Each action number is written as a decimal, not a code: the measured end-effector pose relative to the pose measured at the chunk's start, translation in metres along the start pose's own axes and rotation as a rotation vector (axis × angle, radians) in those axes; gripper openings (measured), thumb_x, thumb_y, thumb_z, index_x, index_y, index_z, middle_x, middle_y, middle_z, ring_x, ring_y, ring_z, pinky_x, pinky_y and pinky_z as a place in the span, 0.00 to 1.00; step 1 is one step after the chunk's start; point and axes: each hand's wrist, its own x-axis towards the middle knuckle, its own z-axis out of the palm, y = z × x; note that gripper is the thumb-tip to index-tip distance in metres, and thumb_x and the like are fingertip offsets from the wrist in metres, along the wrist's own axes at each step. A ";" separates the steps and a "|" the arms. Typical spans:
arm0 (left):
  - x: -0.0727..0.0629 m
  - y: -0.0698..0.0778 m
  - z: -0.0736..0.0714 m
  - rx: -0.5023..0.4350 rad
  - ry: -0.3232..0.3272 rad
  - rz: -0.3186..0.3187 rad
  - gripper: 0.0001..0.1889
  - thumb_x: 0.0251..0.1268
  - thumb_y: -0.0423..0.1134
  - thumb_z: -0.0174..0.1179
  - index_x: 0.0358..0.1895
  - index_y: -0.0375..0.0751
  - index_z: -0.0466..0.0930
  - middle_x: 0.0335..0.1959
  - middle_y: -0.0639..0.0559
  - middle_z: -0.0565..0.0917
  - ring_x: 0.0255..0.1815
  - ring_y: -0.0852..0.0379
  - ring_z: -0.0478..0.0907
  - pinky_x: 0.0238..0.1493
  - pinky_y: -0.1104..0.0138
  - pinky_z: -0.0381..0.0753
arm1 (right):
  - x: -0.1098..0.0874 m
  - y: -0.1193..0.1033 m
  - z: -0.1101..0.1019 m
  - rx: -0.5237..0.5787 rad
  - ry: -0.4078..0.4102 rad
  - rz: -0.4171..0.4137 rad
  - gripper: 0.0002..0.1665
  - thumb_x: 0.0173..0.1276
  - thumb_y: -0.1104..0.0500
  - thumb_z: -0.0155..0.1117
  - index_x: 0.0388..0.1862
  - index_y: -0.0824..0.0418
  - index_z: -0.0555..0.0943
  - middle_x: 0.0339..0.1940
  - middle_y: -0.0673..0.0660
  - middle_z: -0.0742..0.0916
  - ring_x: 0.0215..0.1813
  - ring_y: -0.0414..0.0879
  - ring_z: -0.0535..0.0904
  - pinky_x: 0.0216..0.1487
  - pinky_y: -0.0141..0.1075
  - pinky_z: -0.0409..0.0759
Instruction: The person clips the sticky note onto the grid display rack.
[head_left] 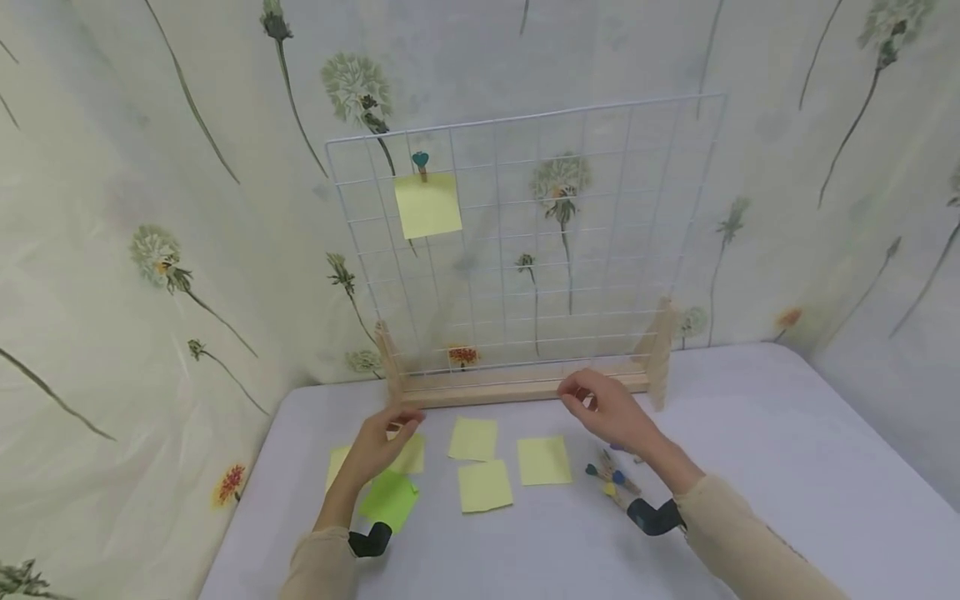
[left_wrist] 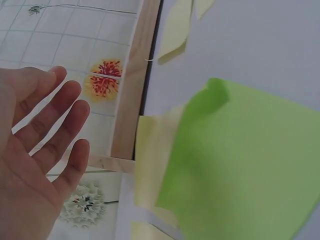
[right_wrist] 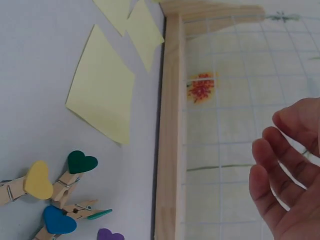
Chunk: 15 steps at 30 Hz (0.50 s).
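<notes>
My left hand hovers over the left side of the table with loosely bent fingers and nothing in them. Below it lie a green sticky note and pale yellow notes, one of them a yellow note partly hidden by the hand. My right hand, also holding nothing, is raised near the wooden base of the rack, its fingers relaxed. Under the right wrist sits a small pile of wooden clothespins with heart tops, among them a yellow heart clothespin, a green one and a blue one.
A white wire grid stands upright in a wooden base at the back. On its upper left, a teal heart clothespin holds a yellow note. More yellow notes lie mid-table. Dandelion-print cloth hangs behind.
</notes>
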 end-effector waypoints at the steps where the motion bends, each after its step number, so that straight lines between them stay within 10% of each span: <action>1: -0.003 -0.001 0.000 -0.003 -0.003 -0.006 0.10 0.69 0.38 0.55 0.50 0.46 0.80 0.45 0.52 0.85 0.48 0.53 0.80 0.51 0.52 0.76 | -0.002 0.002 0.001 0.008 0.000 0.005 0.08 0.67 0.58 0.60 0.43 0.57 0.81 0.37 0.46 0.83 0.38 0.38 0.76 0.35 0.31 0.76; 15: -0.035 -0.018 0.012 -0.078 0.036 -0.091 0.07 0.68 0.38 0.55 0.44 0.47 0.82 0.44 0.53 0.85 0.46 0.53 0.80 0.46 0.64 0.78 | -0.021 0.030 0.008 0.007 -0.002 0.055 0.08 0.66 0.60 0.61 0.44 0.54 0.80 0.37 0.46 0.84 0.38 0.39 0.77 0.34 0.29 0.75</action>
